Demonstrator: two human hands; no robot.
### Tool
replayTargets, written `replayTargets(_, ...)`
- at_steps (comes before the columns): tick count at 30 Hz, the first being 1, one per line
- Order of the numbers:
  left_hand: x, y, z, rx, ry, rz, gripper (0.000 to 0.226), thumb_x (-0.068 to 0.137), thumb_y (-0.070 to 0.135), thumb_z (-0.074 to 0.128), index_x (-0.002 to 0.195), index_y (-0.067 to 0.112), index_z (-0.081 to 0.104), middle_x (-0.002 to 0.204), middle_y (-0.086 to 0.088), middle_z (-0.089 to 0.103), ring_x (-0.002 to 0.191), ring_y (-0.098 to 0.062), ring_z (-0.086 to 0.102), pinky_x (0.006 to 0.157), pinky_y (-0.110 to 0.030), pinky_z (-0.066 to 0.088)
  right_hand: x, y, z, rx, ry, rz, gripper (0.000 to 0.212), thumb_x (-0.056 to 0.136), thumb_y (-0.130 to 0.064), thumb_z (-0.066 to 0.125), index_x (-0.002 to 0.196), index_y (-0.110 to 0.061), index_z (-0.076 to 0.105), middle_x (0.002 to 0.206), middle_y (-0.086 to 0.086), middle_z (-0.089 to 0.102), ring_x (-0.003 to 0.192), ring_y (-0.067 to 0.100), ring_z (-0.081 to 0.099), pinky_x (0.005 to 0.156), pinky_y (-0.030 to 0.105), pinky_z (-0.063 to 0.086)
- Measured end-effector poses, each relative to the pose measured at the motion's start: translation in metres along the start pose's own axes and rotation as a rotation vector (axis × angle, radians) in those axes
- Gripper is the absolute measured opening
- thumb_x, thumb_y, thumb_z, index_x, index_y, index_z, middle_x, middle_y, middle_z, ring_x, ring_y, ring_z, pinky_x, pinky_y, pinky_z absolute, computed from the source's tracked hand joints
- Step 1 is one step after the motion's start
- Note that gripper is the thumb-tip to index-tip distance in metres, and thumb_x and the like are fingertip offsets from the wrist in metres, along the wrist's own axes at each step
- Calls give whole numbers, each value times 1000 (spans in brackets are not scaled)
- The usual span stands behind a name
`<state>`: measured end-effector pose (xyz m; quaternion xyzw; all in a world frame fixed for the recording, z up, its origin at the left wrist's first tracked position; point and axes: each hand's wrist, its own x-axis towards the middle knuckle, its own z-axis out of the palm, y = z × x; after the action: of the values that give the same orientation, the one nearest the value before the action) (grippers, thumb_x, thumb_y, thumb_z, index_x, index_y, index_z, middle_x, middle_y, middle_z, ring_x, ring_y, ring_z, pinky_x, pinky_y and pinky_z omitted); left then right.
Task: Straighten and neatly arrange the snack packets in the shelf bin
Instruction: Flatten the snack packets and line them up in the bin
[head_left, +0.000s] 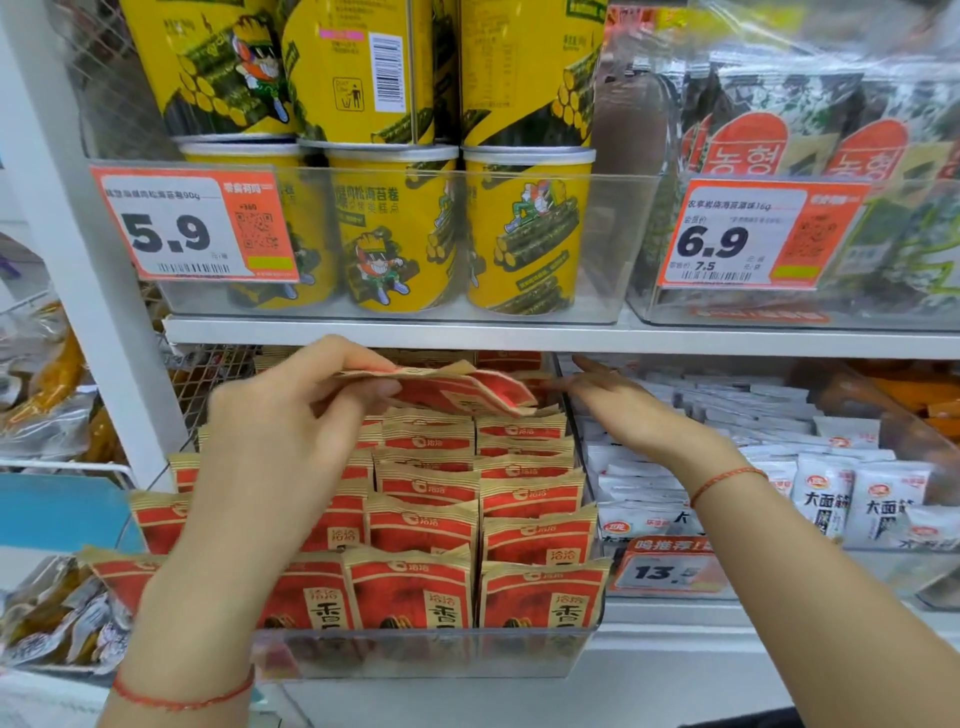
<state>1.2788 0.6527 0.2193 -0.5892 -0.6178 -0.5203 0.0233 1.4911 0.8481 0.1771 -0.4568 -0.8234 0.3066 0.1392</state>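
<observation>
A: Shelf status?

B: White shelf (467, 332) is seen with a clear shelf bin (415, 654) set below it, front centre. Red-and-tan snack packets (426, 525) are stood upright in the bin, in about three columns running front to back. Front rows are fairly even; one packet at far left front is tilted outward.

A: Neighbours?

B: Yellow canisters (524, 228) are stacked in a clear bin on the shelf above, with a 5.9 price tag (192, 228) clipped at its left. Seaweed packs are held in the bin to their right, behind a 6.9 price tag (753, 239). White packets (831, 499) are kept in the bin just right of the snack bin, with a tag reading 13-something at its front.

A: Hands?

B: Left hand (291, 415) is raised over the middle rows; its grip is clenched on a loose red packet (457, 389), pinched between thumb and fingers and held roughly flat above the rear rows. Right hand (618, 400) is reached to the bin's back right corner, fingers straight, grip released, nothing held. Contact with the rear packets cannot be told. A red string bracelet (727, 480) is worn on each wrist.
</observation>
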Motion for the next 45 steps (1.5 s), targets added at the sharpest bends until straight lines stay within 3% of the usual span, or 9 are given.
replayTargets(8,1,-16,-39,-42,52,-49,14,80,48,59,89,44,69,86,23,73,84,-4,71,84,-40,56,26,-14,15,339,105,155,42,101,-46,32,133,-29,53,131,-7,52,126,14,42,92,27,28)
replayTargets(17,-3,-20,-42,-10,37,-36,17,86,30,70,86,47,67,83,24,72,78,-3,71,82,-39,57,22,-18,15,219,26,222,83,80,-81,31,150,-36,23,159,-8,19,146,21,21,115,39,18)
replayTargets(20,-4,-20,-42,11,38,-23,21,87,27,69,87,48,67,84,26,71,78,-2,71,80,-38,58,18,-23,13,142,-21,189,93,71,-86,36,148,-33,31,160,-9,13,147,19,14,116,40,15)
replayTargets(28,-4,-20,-41,8,35,1,11,84,44,71,87,53,65,84,27,71,79,-2,71,81,-38,57,14,-26,14,147,12,231,85,79,-81,34,146,-28,36,157,-1,26,142,25,28,110,38,26)
replayTargets(31,-3,-19,-41,-7,37,-9,8,81,55,63,88,52,66,85,24,72,79,-4,71,82,-39,57,17,-22,14,181,89,223,63,94,-63,30,143,-24,42,146,4,46,129,27,45,94,32,33)
replayTargets(35,-2,-19,-39,-7,30,-10,11,82,58,62,89,50,66,86,24,71,80,-3,71,82,-38,57,19,-23,11,239,59,185,38,96,-33,46,132,-24,54,131,-1,57,113,19,52,99,33,39)
replayTargets(38,-1,-17,-38,-1,19,-10,12,78,55,57,88,54,64,86,26,71,79,-2,71,81,-37,57,14,-27,9,210,-12,130,43,95,-21,48,137,-28,48,120,-11,47,111,12,44,99,30,34)
replayTargets(42,-1,-15,-37,-23,15,-8,7,81,57,62,87,55,65,85,26,71,80,-2,71,80,-35,58,10,-29,8,124,-17,124,53,93,-25,49,144,-33,38,153,-2,32,139,22,33,107,33,29)
replayTargets(45,-1,-13,-34,-44,30,-17,11,78,57,59,87,54,66,85,23,72,80,-5,71,82,-37,57,3,-28,4,65,5,115,54,95,-35,48,147,-35,35,154,-7,31,138,22,36,109,35,34)
